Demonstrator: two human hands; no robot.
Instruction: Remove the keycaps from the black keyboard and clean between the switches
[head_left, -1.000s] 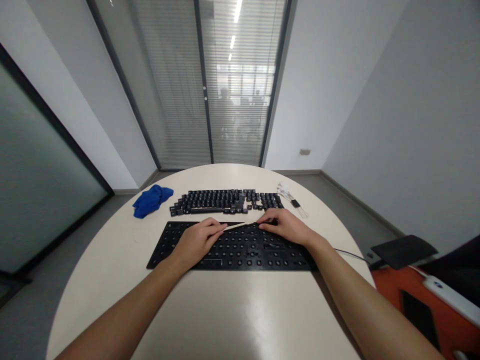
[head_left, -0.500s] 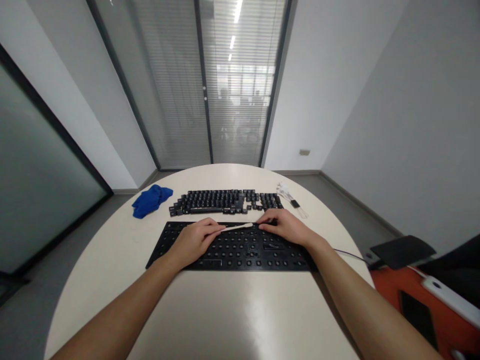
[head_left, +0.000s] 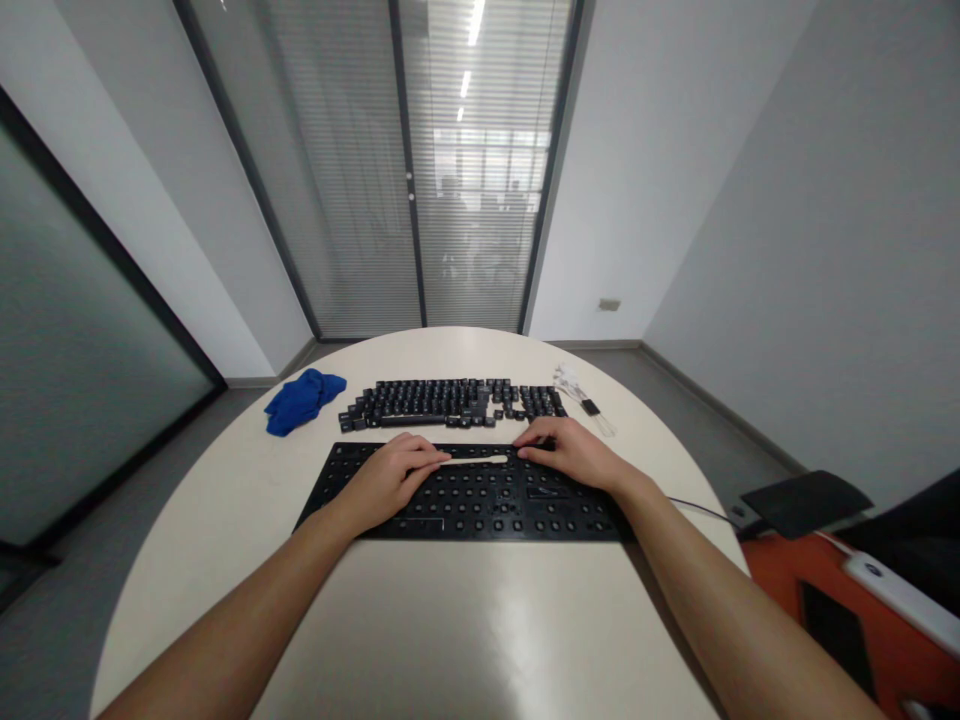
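Observation:
A black keyboard (head_left: pixel 480 525) with its keycaps off lies flat on the table, its bare switches showing. Pinched in the fingertips of my left hand (head_left: pixel 391 478) is a white cotton swab (head_left: pixel 472 460), which points right across the upper rows of switches. The heel of that hand is over the keyboard's left part. My right hand (head_left: pixel 574 453) is at the far edge on the right, thumb on the top face and fingers curled along the edge. The undersides of both hands are hidden.
Beyond the keyboard, loose black keycaps (head_left: pixel 420 400) stand in rows on the round table (head_left: pixel 420 620). A blue cloth (head_left: pixel 304 402) lies at the left. Small white items and a dark tag (head_left: pixel 591 408) lie at the right. A cable (head_left: pixel 701 508) runs off the right edge.
The swab's tip has dropped slightly and shifted a little right, so the swab now lies more level. My right hand has stayed in place.

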